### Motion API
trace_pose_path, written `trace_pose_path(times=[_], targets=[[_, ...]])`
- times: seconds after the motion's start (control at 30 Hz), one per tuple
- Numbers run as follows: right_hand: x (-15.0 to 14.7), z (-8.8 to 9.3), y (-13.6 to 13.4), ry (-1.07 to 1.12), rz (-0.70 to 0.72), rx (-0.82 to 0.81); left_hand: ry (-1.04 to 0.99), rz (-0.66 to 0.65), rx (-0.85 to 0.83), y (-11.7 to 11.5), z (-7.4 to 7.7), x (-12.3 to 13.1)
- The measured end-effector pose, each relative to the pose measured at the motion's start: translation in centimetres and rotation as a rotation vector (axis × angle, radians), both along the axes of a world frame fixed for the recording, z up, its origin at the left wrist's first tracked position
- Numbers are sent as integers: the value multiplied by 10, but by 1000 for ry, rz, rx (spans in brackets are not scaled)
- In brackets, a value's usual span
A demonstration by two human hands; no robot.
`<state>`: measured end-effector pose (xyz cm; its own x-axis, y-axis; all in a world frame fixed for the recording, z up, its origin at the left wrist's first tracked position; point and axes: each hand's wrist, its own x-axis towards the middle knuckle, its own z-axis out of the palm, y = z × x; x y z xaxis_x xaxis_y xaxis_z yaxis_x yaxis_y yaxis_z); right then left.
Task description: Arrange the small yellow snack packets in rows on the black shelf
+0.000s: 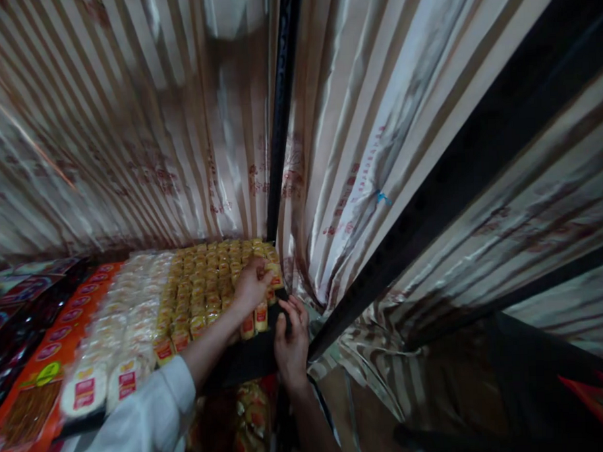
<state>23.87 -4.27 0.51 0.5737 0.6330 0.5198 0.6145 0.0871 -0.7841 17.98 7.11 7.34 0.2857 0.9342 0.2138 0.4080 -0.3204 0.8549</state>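
Observation:
Small yellow-wrapped packets (197, 289) with red labels stand in close rows on a dark shelf (244, 360). My left hand (251, 284) reaches over the right end of these rows, its fingers pinched on a yellow packet (275, 274) near the back corner. Beside the shelf's right edge, my right hand (291, 338) is raised with its fingers apart and slightly bent. Nothing shows in it, and its fingertips are close to the dark edge just below the packets.
White packets (131, 311), an orange package (62, 333) and dark packages (18, 321) lie to the left. Striped sheeting (179, 125) hangs behind. A black post (280, 114) and a slanting black bar (420, 228) frame the corner. More wrapped goods (251, 419) sit below.

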Motion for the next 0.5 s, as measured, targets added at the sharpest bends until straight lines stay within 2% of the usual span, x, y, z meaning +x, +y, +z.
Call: trace_pose_path(times=[0.1, 0.23, 0.5], targets=[[4, -1, 7, 22, -25, -1, 22, 5, 60, 22, 1, 18], [8, -4, 14, 60, -25, -3, 158, -22, 144, 40, -6, 34], [11, -14, 23, 116, -5, -13, 567, -98, 185, 48, -19, 43]])
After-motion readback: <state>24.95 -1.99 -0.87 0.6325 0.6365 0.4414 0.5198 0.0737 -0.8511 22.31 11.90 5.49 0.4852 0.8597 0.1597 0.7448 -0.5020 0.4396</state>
